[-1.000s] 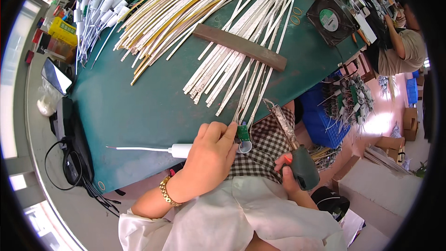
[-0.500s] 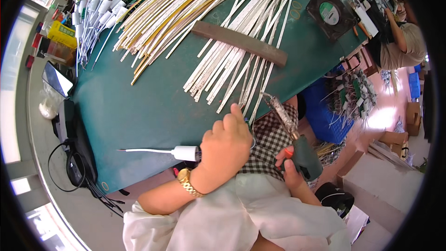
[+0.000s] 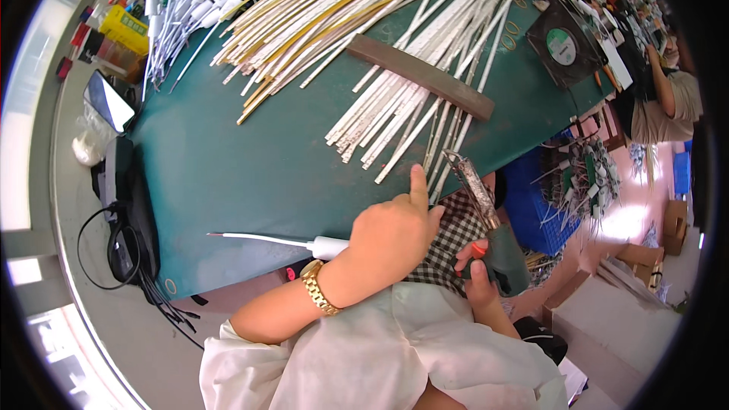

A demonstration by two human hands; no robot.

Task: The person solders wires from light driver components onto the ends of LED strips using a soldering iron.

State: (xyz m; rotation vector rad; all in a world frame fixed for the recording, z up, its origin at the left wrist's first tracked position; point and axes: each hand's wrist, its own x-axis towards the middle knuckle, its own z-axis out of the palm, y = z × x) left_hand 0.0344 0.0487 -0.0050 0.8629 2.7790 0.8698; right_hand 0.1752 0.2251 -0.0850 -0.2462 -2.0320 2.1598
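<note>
My right hand [image 3: 478, 281] is closed round the dark green handle of a soldering gun [image 3: 507, 262], fingers by its red trigger. Its speckled metal barrel slants up left, and the bent tip is near the ends of thin white strips [image 3: 383, 125]. My left hand [image 3: 395, 239], gold watch at the wrist, is beside the barrel with the index finger stretched out and the others curled. From behind that hand sticks a white cylindrical part [image 3: 326, 247] with a white cable; the curled fingers seem to hold it, though the grip is hidden.
A brown bar [image 3: 421, 76] lies across the strips on the green table [image 3: 228, 175]. More yellowish strips fan out behind. White cylinders with cables [image 3: 186, 0] are piled far left, a black fan [image 3: 562, 42] far right. A blue crate [image 3: 531, 197] stands beyond the table edge; another person works far right.
My left hand and the white cylindrical part have shifted right, and the index finger is straighter. The soldering gun has moved slightly right in view; the table scene has shifted right too.
</note>
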